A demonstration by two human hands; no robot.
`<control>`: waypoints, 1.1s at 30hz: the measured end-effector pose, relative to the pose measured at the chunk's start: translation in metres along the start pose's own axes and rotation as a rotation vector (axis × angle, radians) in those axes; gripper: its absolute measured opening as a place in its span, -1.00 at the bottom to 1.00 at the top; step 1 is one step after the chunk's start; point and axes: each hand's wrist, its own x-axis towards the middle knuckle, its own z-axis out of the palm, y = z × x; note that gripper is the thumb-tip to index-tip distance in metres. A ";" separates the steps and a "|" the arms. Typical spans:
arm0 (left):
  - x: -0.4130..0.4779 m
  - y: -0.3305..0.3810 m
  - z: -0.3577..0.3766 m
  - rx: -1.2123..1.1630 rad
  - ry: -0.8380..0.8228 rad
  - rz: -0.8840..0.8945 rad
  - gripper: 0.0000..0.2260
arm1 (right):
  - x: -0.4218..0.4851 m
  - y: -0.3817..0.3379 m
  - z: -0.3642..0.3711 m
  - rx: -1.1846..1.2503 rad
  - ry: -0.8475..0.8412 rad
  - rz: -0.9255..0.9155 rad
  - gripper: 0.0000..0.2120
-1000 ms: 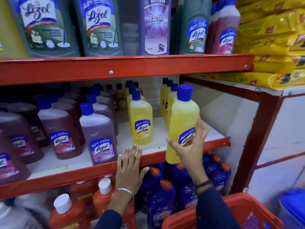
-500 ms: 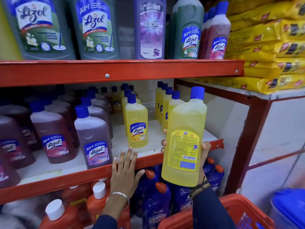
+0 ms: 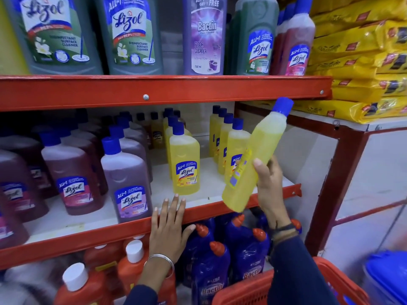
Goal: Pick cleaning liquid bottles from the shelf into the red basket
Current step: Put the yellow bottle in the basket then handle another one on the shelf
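- The yellow bottle [image 3: 262, 150] of cleaning liquid is off the shelf and held in the air in front of the middle shelf's right end, above the red basket [image 3: 248, 291].
- It is filled with clear yellow liquid almost to the neck, and its blue cap [image 3: 283, 106] is on.
- Its long axis is tilted: the cap points up and to the right, toward the upper shelf rail [image 3: 165, 91], and the base points down and to the left, in front of the middle shelf's red front edge [image 3: 88, 236].
- Its label is seen edge-on along the left side; the print on it cannot be read.
- The right hand [image 3: 269, 186] is clamped on the lower half of the yellow bottle, thumb on the near face, fingers wrapped behind.
- The left hand [image 3: 168, 227] lies flat with fingers spread on the middle shelf's front edge, gripping nothing.
- On the middle shelf stand upright rows of smaller yellow bottles [image 3: 185, 159], all with blue caps, and left of them purple and reddish bottles [image 3: 126, 181].
- The red basket shows only its near rim and mesh wall at the bottom of the view; what it holds cannot be seen.
- Below the middle shelf stand dark blue bottles [image 3: 246, 249] with orange caps and orange bottles [image 3: 81, 289] with white caps.
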 end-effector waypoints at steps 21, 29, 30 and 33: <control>0.001 -0.002 0.004 0.008 0.010 -0.006 -0.38 | 0.041 0.082 -0.018 -0.751 0.144 -0.021 -0.07; -0.004 0.000 -0.002 -0.016 -0.048 -0.004 -0.36 | 0.035 0.081 -0.021 -0.758 0.124 0.004 -0.08; -0.007 0.000 -0.005 -0.038 -0.063 0.018 -0.36 | 0.032 0.075 -0.018 -0.759 0.120 0.004 -0.08; -0.014 -0.005 -0.017 -0.263 -0.048 0.131 -0.36 | 0.026 0.078 -0.021 -0.694 0.090 0.022 -0.17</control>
